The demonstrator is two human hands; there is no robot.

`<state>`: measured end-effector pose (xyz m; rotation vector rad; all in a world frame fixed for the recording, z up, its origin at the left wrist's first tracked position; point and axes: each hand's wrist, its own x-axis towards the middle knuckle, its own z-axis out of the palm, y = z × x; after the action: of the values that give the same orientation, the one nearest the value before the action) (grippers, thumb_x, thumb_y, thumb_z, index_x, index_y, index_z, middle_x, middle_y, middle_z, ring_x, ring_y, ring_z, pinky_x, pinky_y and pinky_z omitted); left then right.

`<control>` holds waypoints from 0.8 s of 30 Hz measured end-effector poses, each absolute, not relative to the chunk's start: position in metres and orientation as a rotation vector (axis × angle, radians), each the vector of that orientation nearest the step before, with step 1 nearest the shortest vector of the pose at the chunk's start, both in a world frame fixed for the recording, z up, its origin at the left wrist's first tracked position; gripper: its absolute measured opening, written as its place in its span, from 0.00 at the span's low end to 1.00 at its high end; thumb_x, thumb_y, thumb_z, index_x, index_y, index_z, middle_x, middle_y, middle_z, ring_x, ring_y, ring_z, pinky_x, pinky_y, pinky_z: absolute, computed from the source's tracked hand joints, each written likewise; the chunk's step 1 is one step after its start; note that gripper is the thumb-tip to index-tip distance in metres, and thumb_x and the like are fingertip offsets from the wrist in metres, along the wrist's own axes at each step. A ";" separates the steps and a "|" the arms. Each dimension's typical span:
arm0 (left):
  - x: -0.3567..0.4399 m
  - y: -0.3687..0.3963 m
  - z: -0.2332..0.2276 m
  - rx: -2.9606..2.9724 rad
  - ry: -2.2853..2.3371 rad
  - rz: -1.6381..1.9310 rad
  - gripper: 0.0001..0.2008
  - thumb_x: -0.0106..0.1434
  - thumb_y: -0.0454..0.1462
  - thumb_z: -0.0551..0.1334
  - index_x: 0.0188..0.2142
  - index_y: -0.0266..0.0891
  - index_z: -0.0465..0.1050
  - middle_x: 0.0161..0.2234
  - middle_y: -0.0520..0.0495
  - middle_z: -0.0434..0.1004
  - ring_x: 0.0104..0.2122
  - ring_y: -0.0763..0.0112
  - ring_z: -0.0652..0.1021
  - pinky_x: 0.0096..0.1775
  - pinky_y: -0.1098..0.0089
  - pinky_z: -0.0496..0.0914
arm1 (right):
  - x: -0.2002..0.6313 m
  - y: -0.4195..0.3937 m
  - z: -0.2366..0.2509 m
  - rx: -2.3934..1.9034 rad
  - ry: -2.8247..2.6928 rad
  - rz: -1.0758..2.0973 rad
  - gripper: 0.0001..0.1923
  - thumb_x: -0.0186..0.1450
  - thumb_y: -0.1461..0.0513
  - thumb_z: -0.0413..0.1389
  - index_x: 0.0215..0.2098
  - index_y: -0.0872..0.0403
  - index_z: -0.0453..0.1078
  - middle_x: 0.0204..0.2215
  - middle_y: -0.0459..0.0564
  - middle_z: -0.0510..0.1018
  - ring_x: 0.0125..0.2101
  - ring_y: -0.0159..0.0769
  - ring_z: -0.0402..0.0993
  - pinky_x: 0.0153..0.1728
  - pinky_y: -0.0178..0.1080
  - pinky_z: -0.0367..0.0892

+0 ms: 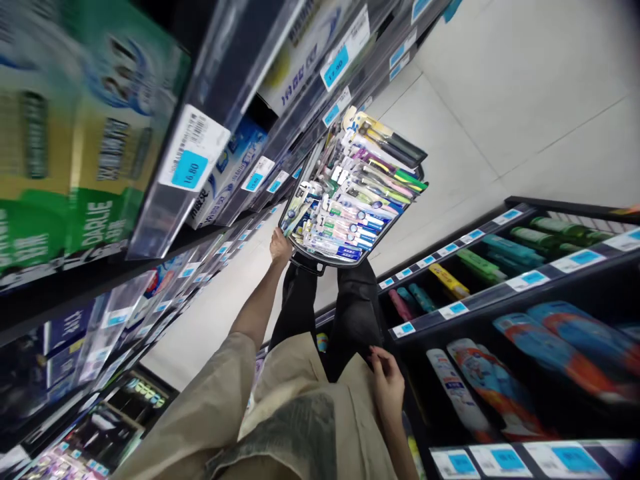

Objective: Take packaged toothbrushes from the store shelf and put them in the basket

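Note:
A dark shopping basket [369, 259] is in front of my legs, filled with several rows of packaged toothbrushes [357, 193] in pink, blue, green, yellow and black. My left hand [281, 247] grips the near left corner of its rim, close to the packs on that side. Part of its fingers is hidden behind the edge. Low at my right side, beside my thigh and the hem of my beige top, hangs my right hand [387, 379]. Its fingers are loosely bent and a little apart, with nothing visible in them.
Shelves with toothpaste boxes [110, 140] and price tags [193, 150] rise close on the left. A lower shelf on the right holds tubes and bottles [447, 280] and blister packs [565, 347]. Pale floor tiles [500, 100] lie beyond the basket.

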<state>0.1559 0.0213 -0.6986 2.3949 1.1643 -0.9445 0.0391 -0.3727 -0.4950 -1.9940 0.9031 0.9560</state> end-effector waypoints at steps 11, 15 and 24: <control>0.115 -0.088 -0.493 2.180 1.136 -0.964 0.22 0.67 0.32 0.56 0.59 0.45 0.70 0.59 0.35 0.76 0.59 0.49 0.78 0.58 0.57 0.71 | 0.153 -0.400 -0.454 -2.048 0.464 0.741 0.27 0.59 0.38 0.57 0.39 0.50 0.78 0.37 0.54 0.87 0.35 0.51 0.85 0.35 0.47 0.78; 0.122 -0.140 -0.456 2.104 1.134 -0.932 0.22 0.66 0.34 0.56 0.59 0.47 0.68 0.53 0.36 0.80 0.55 0.48 0.81 0.55 0.56 0.73 | 0.213 -0.411 -0.441 -1.949 0.369 0.710 0.28 0.58 0.37 0.58 0.39 0.51 0.77 0.34 0.55 0.87 0.33 0.51 0.85 0.30 0.46 0.77; 0.163 -0.207 -0.410 2.031 0.789 -0.813 0.22 0.62 0.44 0.64 0.55 0.43 0.69 0.48 0.35 0.83 0.52 0.44 0.81 0.53 0.56 0.71 | 0.242 -0.400 -0.422 -1.740 0.426 0.810 0.36 0.45 0.41 0.69 0.45 0.55 0.74 0.37 0.56 0.87 0.34 0.48 0.84 0.30 0.39 0.74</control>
<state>0.1625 -0.2073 -0.4102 2.0310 0.7885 -0.8131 0.2424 -0.4003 -0.4218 -1.7405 0.4263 0.8104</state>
